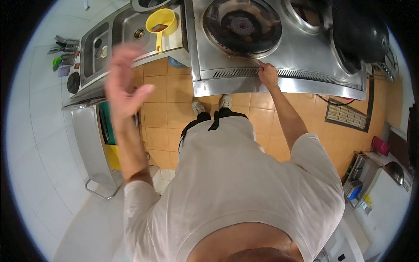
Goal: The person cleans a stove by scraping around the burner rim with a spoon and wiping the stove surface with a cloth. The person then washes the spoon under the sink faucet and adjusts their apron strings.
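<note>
My left hand (123,83) is raised at the left, blurred by motion, with the thumb spread from the fingers and nothing in it. Behind it lie the steel sink and the counter. My right hand (268,75) is at the front of the steel stove (200,56), its fingers closed near the rim of the round blackened burner (241,25). What those fingers hold, if anything, is too small to make out.
A yellow dipper (169,18) sits on the counter beside the steel sink (124,28). A black wok (360,32) stands at the stove's right. At the left is a steel cart (89,144); a floor grate (348,115) lies at the right.
</note>
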Tool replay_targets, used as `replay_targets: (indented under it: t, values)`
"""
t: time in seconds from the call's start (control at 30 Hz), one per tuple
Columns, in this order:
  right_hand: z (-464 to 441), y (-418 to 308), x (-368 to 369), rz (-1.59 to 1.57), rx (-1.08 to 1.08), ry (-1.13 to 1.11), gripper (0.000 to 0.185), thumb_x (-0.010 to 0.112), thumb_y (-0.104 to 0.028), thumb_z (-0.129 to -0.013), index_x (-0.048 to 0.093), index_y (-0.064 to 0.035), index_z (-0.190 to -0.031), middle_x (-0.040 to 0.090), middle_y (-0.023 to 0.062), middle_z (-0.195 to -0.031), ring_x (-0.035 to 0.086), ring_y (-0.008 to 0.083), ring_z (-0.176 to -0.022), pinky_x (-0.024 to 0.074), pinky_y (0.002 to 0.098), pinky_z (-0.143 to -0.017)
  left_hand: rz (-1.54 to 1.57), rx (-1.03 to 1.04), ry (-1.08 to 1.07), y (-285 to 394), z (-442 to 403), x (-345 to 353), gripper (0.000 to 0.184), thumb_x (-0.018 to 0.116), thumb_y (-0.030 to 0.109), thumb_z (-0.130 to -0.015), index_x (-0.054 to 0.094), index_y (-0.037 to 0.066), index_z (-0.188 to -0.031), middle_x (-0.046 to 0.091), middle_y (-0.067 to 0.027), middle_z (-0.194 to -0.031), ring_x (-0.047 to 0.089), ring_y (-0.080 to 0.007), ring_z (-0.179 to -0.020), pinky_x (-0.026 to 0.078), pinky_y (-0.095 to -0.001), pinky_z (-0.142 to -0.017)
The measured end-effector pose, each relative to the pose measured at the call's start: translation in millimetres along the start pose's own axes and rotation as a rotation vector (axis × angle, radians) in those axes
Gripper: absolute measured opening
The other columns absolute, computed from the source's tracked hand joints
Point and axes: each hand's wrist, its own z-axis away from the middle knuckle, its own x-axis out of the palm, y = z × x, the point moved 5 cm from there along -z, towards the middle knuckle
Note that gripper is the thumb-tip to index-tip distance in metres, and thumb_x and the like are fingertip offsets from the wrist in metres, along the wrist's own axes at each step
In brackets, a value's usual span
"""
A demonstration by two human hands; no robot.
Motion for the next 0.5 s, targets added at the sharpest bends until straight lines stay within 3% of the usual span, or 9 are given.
replay_targets:
  t: [0.03, 0.1, 0.3, 0.5]
  values:
    - [0.7, -0.9, 0.4, 0.002, 0.004, -0.007, 0.034, 0.054, -0.012, -0.088, 0.071, -0.0173, -0.117, 0.065, 0.021, -0.088, 0.065, 0.0399, -0.078, 0.0535, 0.0469, -0.073, 0.01, 0.229, -0.02, 33.1, -33.5, -15.3, 0.075, 0.082, 0.03, -0.075, 0.046, 0.007, -0.136, 0.046, -0.0184, -0.137, 0.042, -0.0372, -0.131, 0.033, -0.0554, -0.11]
    - [-0.7, -5.1, -2.1, -0.022, -0.013, 0.01, 0.032, 0.055, -0.011, -0.088, 0.071, -0.0151, -0.116, 0.065, 0.0217, -0.084, 0.064, 0.0402, -0.077, 0.0528, 0.0471, -0.073, 0.14, 0.484, -0.107, 85.3, -79.1, -38.4, 0.078, 0.082, 0.024, -0.073, 0.042, 0.003, -0.137, 0.046, -0.0211, -0.137, 0.045, -0.0343, -0.13, 0.037, -0.0527, -0.107]
    - [-6.0, -1.3, 3.7, -0.007, -0.009, 0.02, 0.029, 0.056, -0.009, -0.087, 0.072, -0.01, -0.112, 0.065, 0.0239, -0.079, 0.065, 0.0408, -0.074, 0.0521, 0.0468, -0.07, 0.232, 0.549, -0.34, 146.5, -53.4, -41.6, 0.075, 0.081, 0.022, -0.074, 0.043, 0.003, -0.137, 0.046, -0.0198, -0.137, 0.046, -0.0332, -0.13, 0.038, -0.0517, -0.107]
    - [-1.6, -1.2, 5.9, -0.023, -0.015, 0.093, 0.028, 0.056, -0.01, -0.087, 0.072, -0.0104, -0.11, 0.065, 0.0262, -0.082, 0.066, 0.0409, -0.075, 0.053, 0.0463, -0.07, 0.297, 0.465, -0.295, 158.7, 12.0, -22.6, 0.073, 0.079, 0.021, -0.075, 0.044, 0.004, -0.137, 0.047, -0.0185, -0.137, 0.046, -0.032, -0.129, 0.038, -0.0507, -0.106]
